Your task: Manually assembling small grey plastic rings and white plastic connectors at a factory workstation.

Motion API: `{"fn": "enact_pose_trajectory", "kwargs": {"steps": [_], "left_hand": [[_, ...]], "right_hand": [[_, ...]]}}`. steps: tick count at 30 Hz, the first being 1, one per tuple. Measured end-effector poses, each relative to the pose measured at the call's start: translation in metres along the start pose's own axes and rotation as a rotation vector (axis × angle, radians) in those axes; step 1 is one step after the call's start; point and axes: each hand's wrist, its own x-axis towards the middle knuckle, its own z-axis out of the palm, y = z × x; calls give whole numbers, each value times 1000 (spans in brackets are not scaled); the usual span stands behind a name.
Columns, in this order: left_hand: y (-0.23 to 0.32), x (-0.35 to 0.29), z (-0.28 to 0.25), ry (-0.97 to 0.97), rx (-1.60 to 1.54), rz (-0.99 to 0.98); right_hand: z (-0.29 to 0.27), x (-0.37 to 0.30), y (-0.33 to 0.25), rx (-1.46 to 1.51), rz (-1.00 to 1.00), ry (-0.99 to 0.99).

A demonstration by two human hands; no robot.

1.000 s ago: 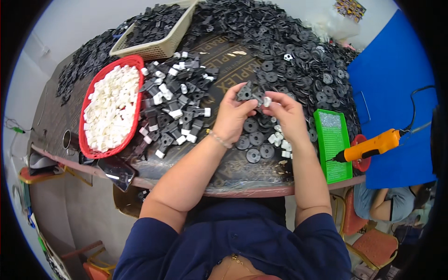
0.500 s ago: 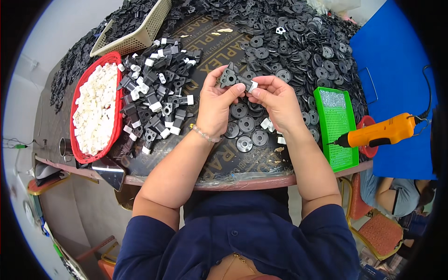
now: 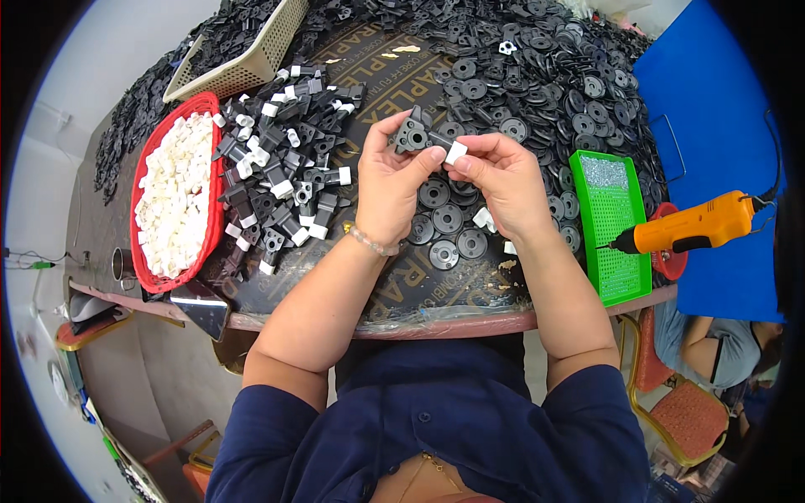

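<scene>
Above the middle of the table, my left hand is closed around a black plastic bracket with round holes, its thumb pressed along the side. On the bracket's right end sits a white plastic cap, pinched by the thumb and fingers of my right hand. Below my hands lie several round black discs and a loose white cap. To the left is a heap of black brackets, many fitted with white caps.
A red basket of white caps stands at the left, a beige basket behind it. Black discs pile up at the back right. At the right are a green tray of small metal pieces and an orange electric screwdriver.
Both hands stay on the bracket and its cap. The cap has turned slightly and shows more of its white face. The whole view has shifted a little.
</scene>
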Motion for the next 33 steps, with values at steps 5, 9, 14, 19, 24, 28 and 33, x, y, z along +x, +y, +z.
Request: {"fn": "enact_pose_trajectory", "kwargs": {"steps": [5, 9, 14, 19, 24, 28, 33], "left_hand": [[1, 5, -14, -148, -72, -188], [6, -1, -9, -410, -330, -479], [1, -1, -5, -225, -432, -481], [-11, 7, -17, -279, -470, -407], [-24, 10, -26, -139, -488, -465], [-19, 14, -28, -89, -528, -526], [-20, 23, -49, -52, -599, -496]], "right_hand": [[-3, 2, 1, -46, -47, -83], [-8, 3, -11, -127, -146, -239], [7, 6, -26, -307, -260, -144], [78, 16, -45, -577, -328, -242], [153, 109, -14, -814, -492, -265], [201, 188, 25, -989, -432, -395], [216, 180, 37, -1017, -649, -410]]}}
